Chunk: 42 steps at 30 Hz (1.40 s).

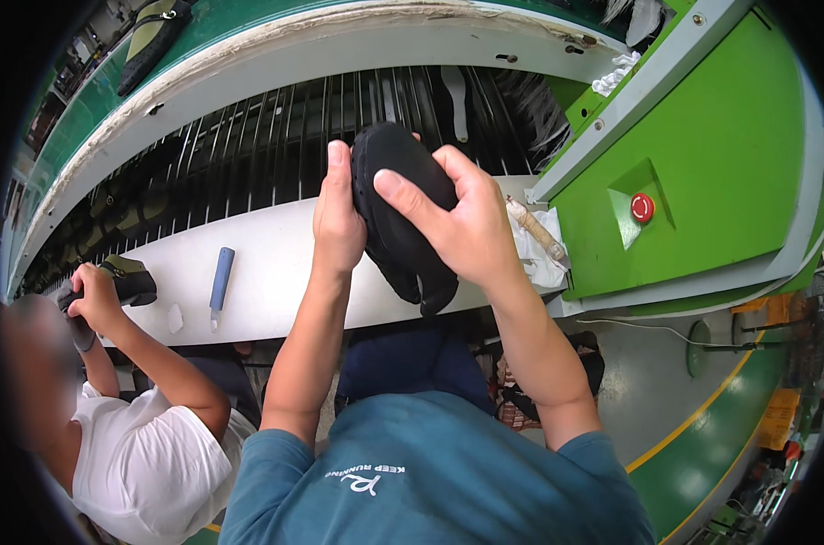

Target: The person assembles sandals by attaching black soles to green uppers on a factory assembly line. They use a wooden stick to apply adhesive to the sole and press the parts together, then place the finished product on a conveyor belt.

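Above the white desk [285,272], toward its right end, it's a two-handed grip: left hand [338,222] clasping one side of the black shoe [395,173], right hand [471,222] wrapped around the other, thumb laid across it. Left along the desk lies a blue-handled tool [221,280]; at the right end, a tan wrapped rod [536,232]. Leftmost, a co-worker's hand [96,295] holds an olive-and-black shoe [130,280].
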Tool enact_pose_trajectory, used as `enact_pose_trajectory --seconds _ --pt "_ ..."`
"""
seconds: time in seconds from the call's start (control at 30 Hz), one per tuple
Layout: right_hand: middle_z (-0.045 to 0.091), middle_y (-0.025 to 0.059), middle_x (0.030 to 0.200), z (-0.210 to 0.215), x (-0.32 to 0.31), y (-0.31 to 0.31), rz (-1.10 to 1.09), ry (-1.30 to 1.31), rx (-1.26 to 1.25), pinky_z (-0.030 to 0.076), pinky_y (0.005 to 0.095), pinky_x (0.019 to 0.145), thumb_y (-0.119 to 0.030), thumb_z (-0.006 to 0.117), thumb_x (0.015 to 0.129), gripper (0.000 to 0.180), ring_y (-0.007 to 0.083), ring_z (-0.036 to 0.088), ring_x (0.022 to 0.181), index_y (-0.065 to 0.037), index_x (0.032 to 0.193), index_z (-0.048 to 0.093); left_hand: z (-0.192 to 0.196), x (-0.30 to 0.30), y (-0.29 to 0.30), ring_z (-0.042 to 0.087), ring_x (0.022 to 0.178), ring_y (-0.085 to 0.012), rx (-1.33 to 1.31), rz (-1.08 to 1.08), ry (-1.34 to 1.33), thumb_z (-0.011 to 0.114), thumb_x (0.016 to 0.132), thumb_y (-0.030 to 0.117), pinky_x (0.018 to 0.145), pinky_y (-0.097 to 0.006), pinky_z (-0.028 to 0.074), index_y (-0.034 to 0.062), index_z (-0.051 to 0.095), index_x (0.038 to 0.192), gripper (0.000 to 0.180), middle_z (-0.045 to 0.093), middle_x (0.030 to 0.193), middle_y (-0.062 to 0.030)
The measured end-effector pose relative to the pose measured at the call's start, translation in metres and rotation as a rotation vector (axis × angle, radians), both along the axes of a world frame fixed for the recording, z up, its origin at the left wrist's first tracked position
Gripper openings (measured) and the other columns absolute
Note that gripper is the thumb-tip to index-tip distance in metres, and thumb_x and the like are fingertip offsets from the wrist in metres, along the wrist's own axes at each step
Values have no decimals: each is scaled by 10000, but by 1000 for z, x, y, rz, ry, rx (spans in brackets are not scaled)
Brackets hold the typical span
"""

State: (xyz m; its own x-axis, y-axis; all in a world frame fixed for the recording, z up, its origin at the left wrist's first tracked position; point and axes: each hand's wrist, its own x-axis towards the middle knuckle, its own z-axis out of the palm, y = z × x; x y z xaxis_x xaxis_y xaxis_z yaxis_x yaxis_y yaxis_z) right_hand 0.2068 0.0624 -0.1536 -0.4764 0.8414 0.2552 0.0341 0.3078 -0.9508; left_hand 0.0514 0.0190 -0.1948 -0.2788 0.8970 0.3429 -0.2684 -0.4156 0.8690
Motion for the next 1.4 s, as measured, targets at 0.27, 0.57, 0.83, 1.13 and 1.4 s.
enact_pose_trajectory --seconds 0.27,0.57,0.83,1.13,1.4 --pt "698 71 728 -2 -1 16 -1 -21 -4 526 295 602 -500 885 878 552 111 649 672 14 863 683 7 7 6 717 1002 -168 -36 102 -14 254 1195 463 887 -293 573 -35 700 1226 670 751 1105 -119" --pt "648 33 702 0 5 24 15 -5 -103 493 268 577 -459 886 891 535 72 591 662 -3 779 631 16 12 9 695 944 -148 -65 100 106 239 1197 450 851 -288 561 -22 686 1204 650 734 1033 -81" --pt "666 32 714 13 15 32 -4 -52 -127 506 264 591 -412 888 881 479 75 622 674 -6 784 654 13 16 19 671 909 -167 -65 130 252 240 1198 421 831 -306 544 -16 685 1186 625 721 1008 -92" --pt "734 71 913 -11 12 42 145 96 -162 567 282 724 -394 894 898 490 101 675 814 28 1016 674 10 11 28 676 953 -178 -53 145 231 238 1193 456 875 -323 548 -27 689 1194 660 724 1035 -97" --pt "702 23 1092 -8 20 47 303 61 -180 578 270 882 -184 879 932 416 78 657 984 0 1215 636 7 10 29 686 970 -157 -61 121 153 237 1186 499 873 -294 552 -21 694 1215 693 734 1063 -93"
